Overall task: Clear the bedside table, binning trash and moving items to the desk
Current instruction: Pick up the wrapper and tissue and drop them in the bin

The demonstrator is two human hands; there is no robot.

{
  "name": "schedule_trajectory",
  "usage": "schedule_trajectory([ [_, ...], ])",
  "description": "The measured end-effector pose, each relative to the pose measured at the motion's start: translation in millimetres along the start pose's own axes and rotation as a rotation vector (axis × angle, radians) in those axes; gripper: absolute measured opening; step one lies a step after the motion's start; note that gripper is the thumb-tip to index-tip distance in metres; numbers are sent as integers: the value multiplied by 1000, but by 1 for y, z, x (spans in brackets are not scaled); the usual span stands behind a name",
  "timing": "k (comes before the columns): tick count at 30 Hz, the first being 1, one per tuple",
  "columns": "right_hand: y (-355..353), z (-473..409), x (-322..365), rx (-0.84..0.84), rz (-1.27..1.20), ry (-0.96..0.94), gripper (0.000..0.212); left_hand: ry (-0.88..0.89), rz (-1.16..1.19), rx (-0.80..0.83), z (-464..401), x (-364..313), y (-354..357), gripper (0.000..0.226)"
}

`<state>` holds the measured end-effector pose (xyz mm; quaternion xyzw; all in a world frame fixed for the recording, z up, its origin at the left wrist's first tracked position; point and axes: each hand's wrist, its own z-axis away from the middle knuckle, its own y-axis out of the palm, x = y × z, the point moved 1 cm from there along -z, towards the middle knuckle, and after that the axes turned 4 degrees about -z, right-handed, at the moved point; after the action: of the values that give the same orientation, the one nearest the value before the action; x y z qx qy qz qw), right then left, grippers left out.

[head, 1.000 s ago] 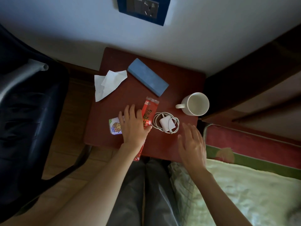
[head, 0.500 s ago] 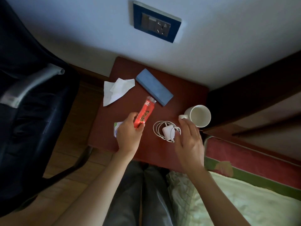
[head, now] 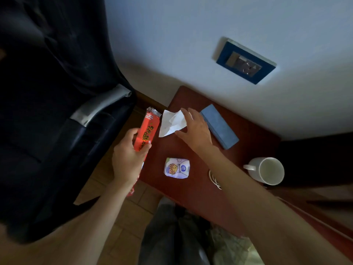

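Head view. Bedroom corner: pale wall with blue-framed socket (head: 246,63), dark office chair (head: 63,104) at left, wood floor below, edge of bedding at lower right.

Bedside table (head: 193,186): red-brown top, set against the wall, partly crossed by the right forearm.

Left hand (head: 127,159): fingers and thumb curled round the lower part of a red snack wrapper (head: 146,131); wrapper lifted clear of the tabletop, held just off its left edge, above the floor.

Right hand (head: 194,130): fingers spread and relaxed, reaching over the crumpled white tissue (head: 172,123) at the table's far left corner; fingertips at or on the tissue, grip not yet closed.

Remaining on the table: tissue; blue box (head: 219,129) just right of the hand; small printed packet (head: 177,167) near the front; white mug (head: 267,170) at the right edge; coil of white cable (head: 214,180), mostly hidden under the forearm.

Progress, as judged: early. One piece of trash in hand, none binned; bin and desk out of view. Tissue likely next; packet undecided; box, mug and cable left for the desk.
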<state>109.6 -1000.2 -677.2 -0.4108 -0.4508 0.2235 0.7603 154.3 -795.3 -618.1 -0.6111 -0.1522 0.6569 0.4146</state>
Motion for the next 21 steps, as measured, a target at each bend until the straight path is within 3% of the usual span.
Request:
schedule_trajectory([
  [3,13,-25,4,107,145,-38,78,-21,33,-12,-5,13,-5,41],
  [5,20,-33,3,128,211,-84,67,-37,52,-31,-7,18,-6,40],
  [10,21,-34,6,23,177,-140,33,-60,65,-45,-7,26,-6,38],
  [15,-3,-13,11,-85,111,-79,23,-64,67,-40,3,11,-15,39],
  [21,-92,54,42,-245,-34,-95,19,-37,49,-63,38,-36,-55,42],
])
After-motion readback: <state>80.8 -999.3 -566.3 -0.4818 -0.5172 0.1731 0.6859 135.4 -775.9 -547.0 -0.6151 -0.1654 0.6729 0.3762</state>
